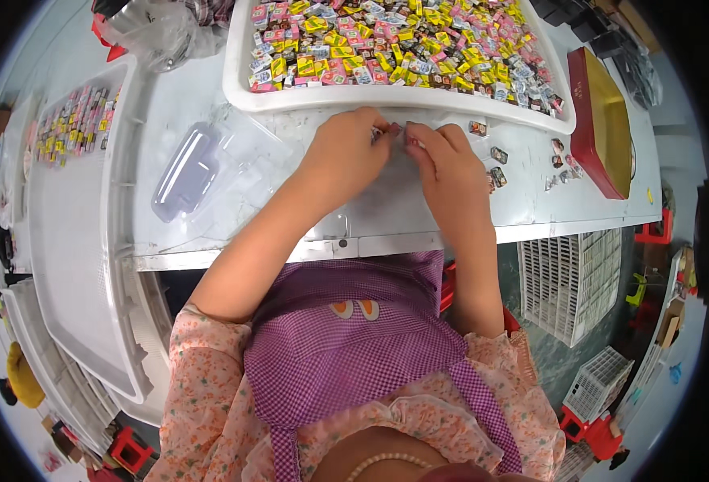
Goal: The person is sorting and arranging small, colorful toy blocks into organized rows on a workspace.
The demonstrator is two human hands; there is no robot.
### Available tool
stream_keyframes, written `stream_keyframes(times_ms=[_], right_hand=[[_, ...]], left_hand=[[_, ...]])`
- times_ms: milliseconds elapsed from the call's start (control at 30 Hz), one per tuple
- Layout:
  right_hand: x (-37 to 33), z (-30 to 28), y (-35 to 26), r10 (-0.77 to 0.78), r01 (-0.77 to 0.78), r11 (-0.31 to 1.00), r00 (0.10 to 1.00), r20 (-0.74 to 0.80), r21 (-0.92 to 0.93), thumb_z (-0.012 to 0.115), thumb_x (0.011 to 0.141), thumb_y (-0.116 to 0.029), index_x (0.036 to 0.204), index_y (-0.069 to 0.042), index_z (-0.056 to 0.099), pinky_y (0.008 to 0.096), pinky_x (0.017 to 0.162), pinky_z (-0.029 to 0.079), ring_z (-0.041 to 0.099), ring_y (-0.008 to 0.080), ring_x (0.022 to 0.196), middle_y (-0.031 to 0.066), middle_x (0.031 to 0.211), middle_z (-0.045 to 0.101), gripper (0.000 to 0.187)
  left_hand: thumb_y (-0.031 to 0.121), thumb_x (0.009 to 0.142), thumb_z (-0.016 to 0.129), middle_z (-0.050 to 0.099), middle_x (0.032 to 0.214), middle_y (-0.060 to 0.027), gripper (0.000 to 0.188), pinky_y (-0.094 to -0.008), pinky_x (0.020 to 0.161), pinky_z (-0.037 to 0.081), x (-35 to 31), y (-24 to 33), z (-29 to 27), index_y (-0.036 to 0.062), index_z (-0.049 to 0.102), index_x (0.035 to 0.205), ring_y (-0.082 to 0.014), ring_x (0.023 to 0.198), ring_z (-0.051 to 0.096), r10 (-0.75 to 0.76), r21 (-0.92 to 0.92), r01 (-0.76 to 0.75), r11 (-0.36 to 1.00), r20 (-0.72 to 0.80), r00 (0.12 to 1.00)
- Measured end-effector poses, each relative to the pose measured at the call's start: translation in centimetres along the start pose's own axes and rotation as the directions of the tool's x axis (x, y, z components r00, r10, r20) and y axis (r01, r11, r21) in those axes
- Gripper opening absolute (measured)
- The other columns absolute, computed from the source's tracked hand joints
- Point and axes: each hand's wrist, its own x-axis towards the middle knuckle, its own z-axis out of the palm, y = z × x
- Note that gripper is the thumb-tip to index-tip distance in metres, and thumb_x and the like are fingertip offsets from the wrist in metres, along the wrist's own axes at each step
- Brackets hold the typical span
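Observation:
Both hands meet over the worktable [531, 213], just in front of a big white tray [403, 96] heaped with tiny printed box-shaped pieces [370, 44] in yellow, pink, white and dark colours. My left hand [345, 153] is closed, with a tiny printed piece pinched in its fingers, mostly covered by them. Close beside it, my right hand [455, 165] pinches another tiny piece [413, 143], dark with some pink. Their fingertips almost touch. Several loose dark pieces [498, 155] lie to the right of my right hand. A clear plastic case [187, 173] rests left of my left forearm.
A long white tray [69, 209] at the left holds rows of pieces [81, 120]. On the right, a red box with a gold inside [599, 120] stands beyond a small cluster of pieces [562, 165]. White crates [571, 281] sit on the floor below.

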Motion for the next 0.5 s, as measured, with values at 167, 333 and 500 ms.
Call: stream_keyframes(times_ms=[167, 333, 500], right_hand=[[0.5, 0.3, 0.4, -0.042, 0.042, 0.999, 0.999, 0.009, -0.023, 0.062, 0.083, -0.005, 0.106, -0.005, 0.062, 0.0379, 0.064, 0.050, 0.061, 0.0308, 0.075, 0.0115, 0.088, 0.057, 0.022], [1.0, 0.3, 0.1, -0.075, 0.084, 0.993, 0.991, 0.107, -0.088, 0.059, 0.084, -0.004, 0.109, -0.004, 0.058, 0.0401, 0.065, 0.050, 0.061, 0.0342, 0.080, 0.0133, 0.095, 0.057, 0.025], [1.5, -0.1, 0.4, -0.151, 0.153, 0.988, 0.976, 0.160, 0.000, 0.058, 0.085, -0.004, 0.110, -0.004, 0.056, 0.0417, 0.067, 0.049, 0.061, 0.0359, 0.083, 0.0136, 0.098, 0.057, 0.026]], left_hand=[[0.020, 0.086, 0.059, 0.062, 0.065, -0.0116, 0.023, -0.0309, 0.055, 0.048, 0.4, 1.6, -1.6, 0.0004, 0.066, 0.095, -0.0186, 0.055, 0.059, -0.240, -0.181, 0.278, 0.943, 0.206, 0.949], [0.022, 0.089, 0.057, 0.065, 0.082, 0.0002, 0.025, -0.0186, 0.049, 0.036, 0.7, 0.5, -1.8, 0.0032, 0.065, 0.104, -0.0045, 0.058, 0.048, -0.286, -0.447, 0.453, 0.771, 0.393, 0.874], [0.021, 0.090, 0.055, 0.064, 0.090, -0.0030, 0.027, -0.0198, 0.050, 0.038, -0.2, 1.1, -2.6, 0.0010, 0.063, 0.107, -0.0064, 0.061, 0.049, -0.293, -0.574, 0.515, 0.637, 0.437, 0.850]])
